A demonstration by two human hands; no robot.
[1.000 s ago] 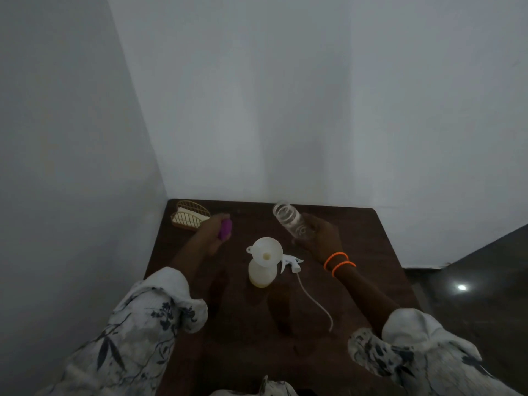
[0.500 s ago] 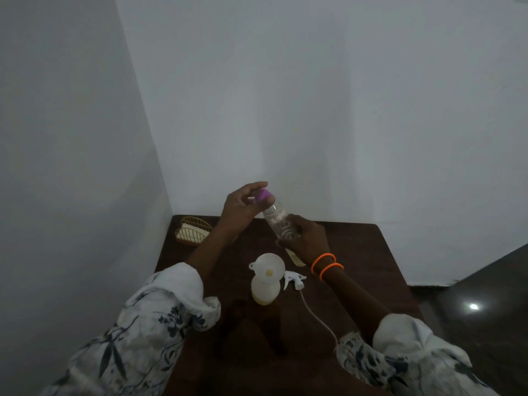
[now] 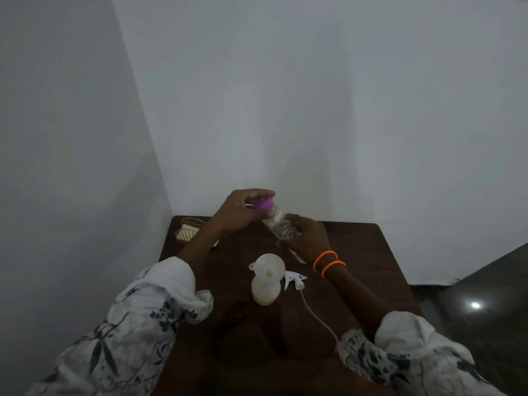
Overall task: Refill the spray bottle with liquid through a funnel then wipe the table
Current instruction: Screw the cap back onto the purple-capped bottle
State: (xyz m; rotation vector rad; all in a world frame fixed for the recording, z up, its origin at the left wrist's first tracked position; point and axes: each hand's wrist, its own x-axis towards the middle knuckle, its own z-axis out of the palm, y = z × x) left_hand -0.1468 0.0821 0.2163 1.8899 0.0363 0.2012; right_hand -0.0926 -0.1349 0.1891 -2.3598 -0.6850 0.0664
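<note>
My right hand (image 3: 307, 237) grips a clear plastic bottle (image 3: 281, 225), tilted, above the far part of the dark wooden table (image 3: 365, 252). Fingers of my left hand (image 3: 243, 211) wrap the purple cap (image 3: 264, 203) sitting on the bottle's mouth. Nearer to me, a pale spray bottle (image 3: 265, 290) stands upright with a white funnel (image 3: 268, 265) in its neck. The white spray head (image 3: 295, 280) lies just right of it, its thin tube (image 3: 317, 317) trailing toward my right sleeve.
A gold wire basket (image 3: 190, 231) holding a pale cloth sits at the table's far left corner. White walls close in the table at the left and back. A dark floor lies to the right. A small pale strip (image 3: 297, 257) lies under my right wrist.
My left hand rose from the table with the purple cap and brought it onto the clear bottle's mouth. The view tilted up. The spray bottle and funnel stayed put.
</note>
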